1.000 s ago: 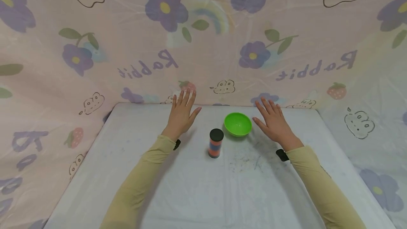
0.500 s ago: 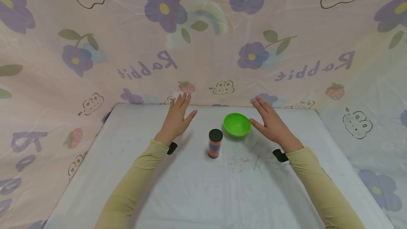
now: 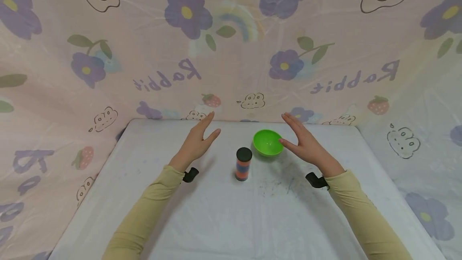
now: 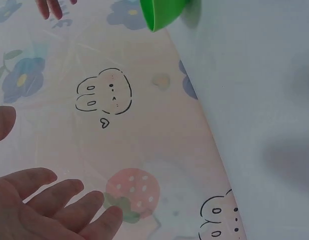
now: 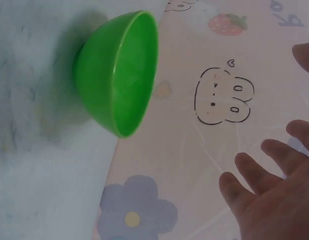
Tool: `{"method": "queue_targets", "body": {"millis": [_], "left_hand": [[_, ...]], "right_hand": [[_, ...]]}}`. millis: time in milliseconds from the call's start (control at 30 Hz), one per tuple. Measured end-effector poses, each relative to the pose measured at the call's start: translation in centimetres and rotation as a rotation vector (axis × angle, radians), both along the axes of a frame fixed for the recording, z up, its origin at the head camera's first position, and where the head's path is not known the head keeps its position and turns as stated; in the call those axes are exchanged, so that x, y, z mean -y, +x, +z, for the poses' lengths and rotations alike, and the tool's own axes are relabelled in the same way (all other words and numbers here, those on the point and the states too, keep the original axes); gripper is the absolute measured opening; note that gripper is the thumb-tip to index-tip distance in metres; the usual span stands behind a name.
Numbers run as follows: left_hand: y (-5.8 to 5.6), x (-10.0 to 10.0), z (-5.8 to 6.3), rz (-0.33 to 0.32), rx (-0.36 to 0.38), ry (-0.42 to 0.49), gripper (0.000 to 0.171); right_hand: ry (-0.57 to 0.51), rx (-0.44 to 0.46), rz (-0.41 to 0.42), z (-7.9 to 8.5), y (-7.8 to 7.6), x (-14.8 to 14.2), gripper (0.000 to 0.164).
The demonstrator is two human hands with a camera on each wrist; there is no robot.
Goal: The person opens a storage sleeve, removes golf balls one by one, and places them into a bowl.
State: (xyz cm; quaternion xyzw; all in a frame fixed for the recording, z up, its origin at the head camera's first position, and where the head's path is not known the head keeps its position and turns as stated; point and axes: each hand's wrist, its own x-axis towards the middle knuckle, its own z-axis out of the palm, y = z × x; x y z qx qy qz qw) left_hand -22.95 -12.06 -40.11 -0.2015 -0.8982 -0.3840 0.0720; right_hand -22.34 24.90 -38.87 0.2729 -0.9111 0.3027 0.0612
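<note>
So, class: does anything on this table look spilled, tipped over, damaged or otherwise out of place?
Nothing stands out. The green bowl sits upright and looks empty, the striped canister stands upright with its black lid on, and the left hand and right hand are open, touching neither.

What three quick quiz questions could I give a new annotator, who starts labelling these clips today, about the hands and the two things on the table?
1. True or false: the right hand grips the green bowl.
2. Which thing stands closer to the person, the green bowl or the striped canister with the black lid?
3. Multiple choice: the left hand is A) wrapped round the canister, B) open with straight fingers, holding nothing, C) inside the bowl.

Key
1. False: its fingers are straight and it holds nothing.
2. The striped canister.
3. B.
</note>
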Motion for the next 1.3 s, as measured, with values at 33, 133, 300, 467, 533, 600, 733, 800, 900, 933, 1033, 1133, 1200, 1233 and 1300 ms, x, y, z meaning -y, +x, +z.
{"method": "queue_targets", "body": {"millis": [33,133,300,467,533,600,733,800,900,933,1033,1133,1200,1233,1300], "left_hand": [[0.1,0.1,0.0,-0.006,0.001,0.014,0.067],[0.4,0.4,0.1,-0.026,0.002,0.052,0.066],[0.9,0.8,0.2,-0.057,0.008,0.126,0.063],[1.1,1.1,-0.1,-0.098,0.025,0.194,0.06],[1.2,1.3,-0.3,-0.114,0.034,0.211,0.06],[1.3,1.4,-0.5,-0.123,0.043,0.227,0.06],[1.7,1.7,-0.9,-0.123,0.054,0.249,0.062],[2.0,1.7,-1.1,-0.123,0.072,0.256,0.063],[2.4,1.7,-1.5,-0.126,0.098,0.262,0.063],[2.5,1.6,-1.7,-0.129,0.104,0.266,0.063],[2.8,1.3,-2.1,-0.141,0.108,0.272,0.063],[3.1,0.8,-2.6,-0.151,0.114,0.276,0.063],[3.3,0.5,-3.0,-0.159,0.125,0.279,0.064],[3.3,0.4,-3.1,-0.161,0.132,0.278,0.065],[3.4,0.1,-3.5,-0.158,0.147,0.275,0.065]], "right_hand": [[-0.014,0.014,0.0,0.1,0.1,0.0,0.078],[-0.065,0.065,0.008,0.2,0.4,0.1,0.079],[-0.147,0.112,0.03,0.4,0.5,0.2,0.08],[-0.2,0.134,0.072,1.6,1.6,1.0,0.08],[-0.215,0.148,0.088,2.5,2.4,1.6,0.08],[-0.23,0.162,0.096,3.2,3.0,2.1,0.079],[-0.256,0.183,0.106,3.5,3.6,2.8,0.079],[-0.271,0.2,0.11,3.4,3.9,3.0,0.079],[-0.293,0.235,0.117,3.1,4.2,3.3,0.079],[-0.298,0.245,0.118,2.9,4.2,3.4,0.079],[-0.318,0.269,0.12,2.5,4.5,3.7,0.078],[-0.332,0.281,0.124,2.0,4.7,4.0,0.076],[-0.338,0.284,0.129,1.7,4.8,4.1,0.076],[-0.341,0.286,0.131,1.6,4.9,4.2,0.076],[-0.349,0.292,0.132,1.5,5.0,4.3,0.076]]}}
